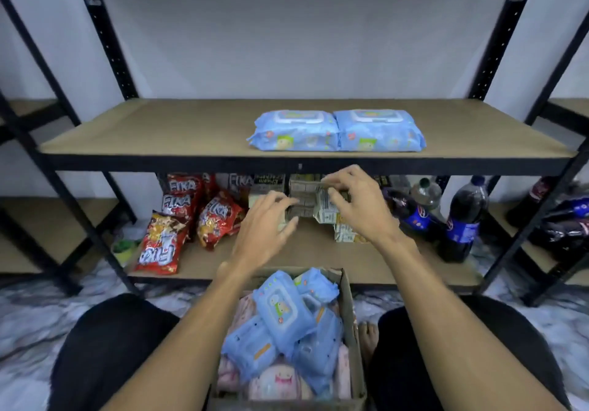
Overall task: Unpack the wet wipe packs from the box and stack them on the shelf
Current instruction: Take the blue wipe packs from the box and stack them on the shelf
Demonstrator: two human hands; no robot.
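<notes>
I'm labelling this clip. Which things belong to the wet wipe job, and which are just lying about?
Job: two blue wipe packs on the upper shelf; more packs in the cardboard box; left hand, right hand, both empty.
Lying about: red snack bags, small cartons, dark soda bottles.

Plain white wall (302, 28) behind. Black metal rack (103, 28) w/ tan board shelves (143, 130). Similar neighbour racks (28, 106) both sides. Marbled grey-white floor (38, 315). Dim, even light.
</notes>
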